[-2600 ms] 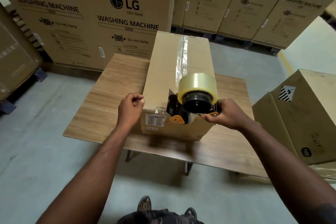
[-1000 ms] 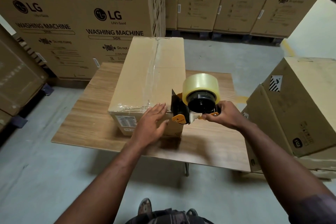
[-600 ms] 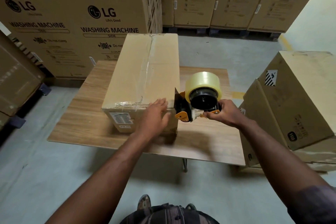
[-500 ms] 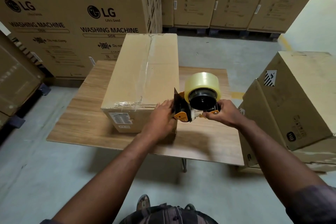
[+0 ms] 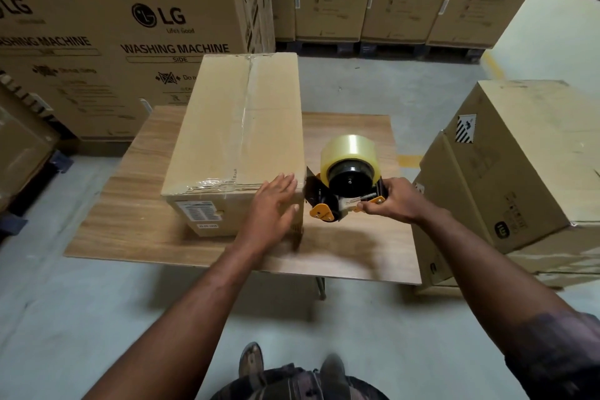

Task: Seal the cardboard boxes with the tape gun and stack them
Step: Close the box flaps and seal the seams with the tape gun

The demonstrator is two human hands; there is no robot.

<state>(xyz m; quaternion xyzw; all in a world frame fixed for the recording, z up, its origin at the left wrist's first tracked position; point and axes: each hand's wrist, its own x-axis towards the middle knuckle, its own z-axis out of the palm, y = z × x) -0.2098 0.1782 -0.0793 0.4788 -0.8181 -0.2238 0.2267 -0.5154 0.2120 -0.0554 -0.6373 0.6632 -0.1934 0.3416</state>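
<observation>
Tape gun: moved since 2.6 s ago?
Yes. The tape gun went right, off the box top, nearer the right edge of the table.

The cardboard box (image 5: 233, 127) stands on the left half of the worktop (image 5: 130, 221), reaching from near the front edge to past the far edge. The left grip (image 5: 272, 208) lies flat on the box's near right corner. Just right of that corner, over the worktop's middle, the right grip (image 5: 396, 201) holds the tape gun (image 5: 344, 185). Washing machine cartons (image 5: 130, 42) stand behind the far left corner. Stacked boxes (image 5: 519, 156) sit on the floor (image 5: 97, 318) off the right edge.
</observation>
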